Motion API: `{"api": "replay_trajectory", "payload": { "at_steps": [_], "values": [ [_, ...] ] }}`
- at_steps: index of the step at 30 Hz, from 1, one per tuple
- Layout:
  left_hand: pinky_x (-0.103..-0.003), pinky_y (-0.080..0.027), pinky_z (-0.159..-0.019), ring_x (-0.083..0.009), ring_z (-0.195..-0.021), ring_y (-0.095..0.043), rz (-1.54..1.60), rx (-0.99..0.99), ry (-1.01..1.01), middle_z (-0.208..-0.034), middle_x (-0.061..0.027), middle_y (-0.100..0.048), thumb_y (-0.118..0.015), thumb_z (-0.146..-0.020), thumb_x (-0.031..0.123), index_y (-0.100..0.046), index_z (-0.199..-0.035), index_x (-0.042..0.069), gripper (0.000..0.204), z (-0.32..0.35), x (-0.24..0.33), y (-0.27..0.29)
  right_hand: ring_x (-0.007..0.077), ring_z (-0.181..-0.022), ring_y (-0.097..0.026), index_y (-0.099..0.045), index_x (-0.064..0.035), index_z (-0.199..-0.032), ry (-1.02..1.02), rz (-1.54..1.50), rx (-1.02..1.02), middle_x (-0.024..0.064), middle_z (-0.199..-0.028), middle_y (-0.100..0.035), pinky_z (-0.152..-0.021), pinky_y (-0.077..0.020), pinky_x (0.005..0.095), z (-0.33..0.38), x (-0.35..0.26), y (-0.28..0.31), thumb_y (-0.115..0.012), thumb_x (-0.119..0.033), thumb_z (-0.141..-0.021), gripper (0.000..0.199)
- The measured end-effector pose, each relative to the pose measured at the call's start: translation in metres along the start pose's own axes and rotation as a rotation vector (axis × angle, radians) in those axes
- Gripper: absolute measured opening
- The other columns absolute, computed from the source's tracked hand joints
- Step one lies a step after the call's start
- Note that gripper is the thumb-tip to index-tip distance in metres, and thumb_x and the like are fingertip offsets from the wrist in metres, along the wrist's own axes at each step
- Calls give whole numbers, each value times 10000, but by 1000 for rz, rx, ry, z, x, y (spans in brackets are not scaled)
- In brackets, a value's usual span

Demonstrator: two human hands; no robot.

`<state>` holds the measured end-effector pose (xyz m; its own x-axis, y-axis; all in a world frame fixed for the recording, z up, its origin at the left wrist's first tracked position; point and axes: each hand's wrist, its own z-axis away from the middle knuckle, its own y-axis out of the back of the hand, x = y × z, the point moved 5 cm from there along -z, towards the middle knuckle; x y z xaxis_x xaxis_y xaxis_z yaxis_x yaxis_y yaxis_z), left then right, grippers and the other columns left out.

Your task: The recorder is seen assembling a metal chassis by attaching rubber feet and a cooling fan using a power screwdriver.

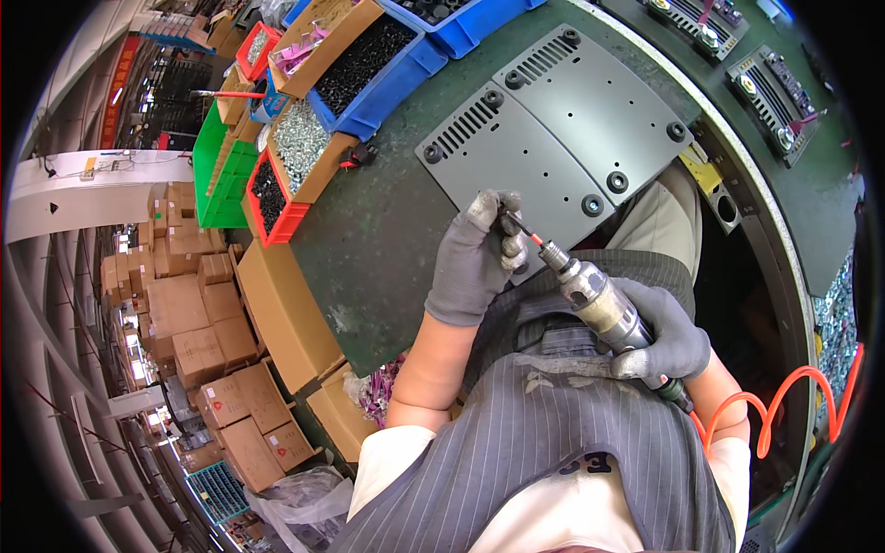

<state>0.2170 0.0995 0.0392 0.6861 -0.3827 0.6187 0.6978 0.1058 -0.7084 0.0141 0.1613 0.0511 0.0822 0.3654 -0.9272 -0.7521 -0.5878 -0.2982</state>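
Observation:
My left hand [475, 258], in a grey glove, has its fingers pinched at the tip of a pneumatic screwdriver [595, 300], right at its red-collared bit. My right hand [666, 336], also gloved, grips the metal body of that screwdriver, which slants up to the left. An orange coiled air hose [784, 396] trails from its rear. Just beyond the bit lie two grey metal plates [516, 157] with vent slots and round black feet, on the green worktop [369, 240]. Whether a screw sits between my left fingers I cannot tell.
Blue, red and green bins and cardboard trays [364, 64] with screws and black parts line the worktop's far left side. Dark electronic units [774, 92] sit on a conveyor at upper right. Stacked cardboard boxes [203, 323] stand on the floor at left.

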Motion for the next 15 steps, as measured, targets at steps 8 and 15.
{"api": "replay_trajectory", "payload": {
  "at_steps": [8,15],
  "values": [
    [-211,-409,-459,-83,-529,-522,-266,-24,-67,-686,-26,-576,-558,-927,244,-627,-963,4,252,9,4,-16,137,-710,-575,-518,56,-1130,-6,-79,68,69,-830,-599,-660,-459,248,5,4,-3,-826,-358,-514,803],
    [-190,-432,-489,-52,-535,-524,-548,92,-131,-664,-9,-597,-610,-882,184,-656,-861,6,184,19,16,-16,136,-731,-579,-509,52,-1159,-13,-17,26,69,-852,-603,-676,-464,257,10,4,-3,-818,-348,-529,807]
  ]
}}
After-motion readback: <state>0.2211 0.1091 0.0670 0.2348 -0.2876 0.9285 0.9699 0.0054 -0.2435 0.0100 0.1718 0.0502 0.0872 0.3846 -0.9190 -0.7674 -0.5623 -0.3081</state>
